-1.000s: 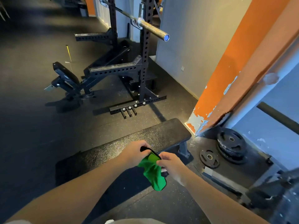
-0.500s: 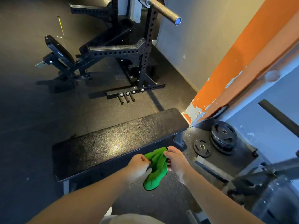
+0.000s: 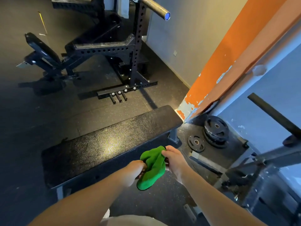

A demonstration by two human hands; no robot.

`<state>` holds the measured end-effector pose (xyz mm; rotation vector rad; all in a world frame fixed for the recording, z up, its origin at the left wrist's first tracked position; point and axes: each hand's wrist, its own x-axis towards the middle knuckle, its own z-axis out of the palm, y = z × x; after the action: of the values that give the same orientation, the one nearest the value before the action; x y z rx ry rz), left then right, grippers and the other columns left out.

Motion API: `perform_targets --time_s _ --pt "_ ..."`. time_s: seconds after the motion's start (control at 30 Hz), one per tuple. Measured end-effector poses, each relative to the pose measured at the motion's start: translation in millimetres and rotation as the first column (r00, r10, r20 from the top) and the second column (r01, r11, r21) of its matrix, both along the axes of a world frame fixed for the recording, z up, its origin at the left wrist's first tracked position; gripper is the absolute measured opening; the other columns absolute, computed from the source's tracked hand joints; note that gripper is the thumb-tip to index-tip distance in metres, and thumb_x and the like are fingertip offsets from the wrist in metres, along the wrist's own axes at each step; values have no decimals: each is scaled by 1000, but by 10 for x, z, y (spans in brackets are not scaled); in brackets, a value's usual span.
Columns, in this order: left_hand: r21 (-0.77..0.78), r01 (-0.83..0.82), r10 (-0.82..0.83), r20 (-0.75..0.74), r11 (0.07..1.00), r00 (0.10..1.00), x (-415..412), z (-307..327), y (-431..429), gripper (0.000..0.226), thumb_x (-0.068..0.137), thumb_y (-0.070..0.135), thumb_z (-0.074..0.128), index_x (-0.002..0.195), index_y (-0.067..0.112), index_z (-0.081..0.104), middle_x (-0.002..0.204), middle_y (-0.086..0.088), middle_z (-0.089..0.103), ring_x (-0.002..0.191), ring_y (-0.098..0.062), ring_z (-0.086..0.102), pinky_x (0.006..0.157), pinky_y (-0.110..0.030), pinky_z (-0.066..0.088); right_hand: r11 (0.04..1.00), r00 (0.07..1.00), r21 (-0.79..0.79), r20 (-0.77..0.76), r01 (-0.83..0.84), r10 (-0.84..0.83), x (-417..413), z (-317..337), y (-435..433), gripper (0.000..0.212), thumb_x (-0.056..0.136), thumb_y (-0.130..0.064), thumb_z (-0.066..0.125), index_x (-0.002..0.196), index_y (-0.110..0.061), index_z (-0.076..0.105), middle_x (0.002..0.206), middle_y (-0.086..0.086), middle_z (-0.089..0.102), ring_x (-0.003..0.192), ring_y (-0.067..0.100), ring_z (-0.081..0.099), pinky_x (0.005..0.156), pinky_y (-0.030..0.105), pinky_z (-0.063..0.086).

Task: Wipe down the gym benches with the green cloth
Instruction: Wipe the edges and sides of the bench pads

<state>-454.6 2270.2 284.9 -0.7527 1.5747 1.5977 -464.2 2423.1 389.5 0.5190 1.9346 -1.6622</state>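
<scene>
The person is standing over a flat black bench (image 3: pixel 105 147) and is holding the green cloth (image 3: pixel 152 167) between both hands, in front of the bench's near long edge and towards its right end. The left hand (image 3: pixel 133 171) is gripping the cloth's left side with the fingers curled in around a fold. The right hand (image 3: pixel 175 158) is pinching the cloth's upper right part, with the fingers bent over the fabric and the knuckles facing up. The cloth is bunched between the two hands, and its lower end is hanging loose below them. It is not lying on the bench's top pad; whether it is brushing the bench's side cannot be told.

Light is glinting off the middle of the pad. Beyond the bench, a black rack (image 3: pixel 138 46) is standing on the dark floor (image 3: pixel 32 119), carrying a steel bar (image 3: pixel 156 8) with a blue end cap. A tilted bench (image 3: pixel 40 46) is sitting to the left of the rack. To the right of the flat bench, a stack of weight plates (image 3: pixel 215 131) and one smaller plate (image 3: pixel 196 143) are lying at the foot of an orange pillar (image 3: pixel 228 54) with chipped paint.
</scene>
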Motion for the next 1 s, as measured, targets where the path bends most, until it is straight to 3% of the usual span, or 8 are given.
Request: perform_targets --time_s 0.1,0.2,0.3,0.43,0.53,0.7,0.8,1.0 --pt "43 -10 10 2 999 1000 36 42 -87 20 76 9 62 96 8 68 86 -14 56 66 -21 52 59 -27 45 999 1000 39 -3 -10 10 -16 -31 92 17 105 -8 47 92 -10 58 81 7 66 73 19 66 66 32 55" --pt "-16 -89 87 -76 996 993 21 74 -191 19 91 3 59 98 16 71 104 -10 65 93 -23 61 81 -32 50 987 999 158 -37 -31 37 -43 -104 177 16 104 -11 52 91 -11 61 89 11 65 84 24 67 72 34 59" --pt "-94 -106 88 -177 990 980 32 63 -332 17 95 7 60 108 16 67 105 -7 63 89 -17 57 78 -30 47 962 997 269 -42 -54 67 -55 -222 270 11 103 -16 57 95 -12 64 94 11 68 90 25 68 82 37 60" --pt "-166 -36 -11 -275 985 961 24 53 -449 14 96 26 66 107 17 67 112 -11 68 98 -22 63 94 -42 50 946 997 318 -27 -60 72 -41 -372 342 10 101 -16 59 99 -12 68 100 10 73 96 24 72 91 47 60" --pt "-195 71 -127 -291 978 948 22 105 -523 27 92 37 71 108 16 67 110 -9 68 98 -21 63 88 -36 48 937 999 349 -2 -35 38 -33 -439 376 11 103 -19 58 103 -13 67 103 8 71 96 20 71 89 41 62" --pt "-213 208 -270 -327 955 906 14 161 -636 47 80 11 82 121 23 60 114 -4 65 106 -19 64 99 -37 52 909 999 414 -29 52 -44 -32 -517 465 19 98 -20 66 114 -23 56 114 0 63 95 14 64 77 30 60" --pt "-303 235 -343 -379 924 859 5 189 -657 46 81 7 78 120 22 60 108 -8 64 94 -22 67 86 -34 56 926 998 375 -49 45 -29 -16 -553 525 28 97 -19 67 123 -28 61 116 -5 61 96 11 63 70 22 55" --pt "-460 270 -486 -455 846 746 -33 243 -631 21 91 12 69 110 17 63 86 -1 62 60 -8 53 51 -18 40 952 997 300 -10 -68 74 27 -597 645 26 91 -19 76 117 -20 72 109 -1 71 100 14 68 68 18 55"
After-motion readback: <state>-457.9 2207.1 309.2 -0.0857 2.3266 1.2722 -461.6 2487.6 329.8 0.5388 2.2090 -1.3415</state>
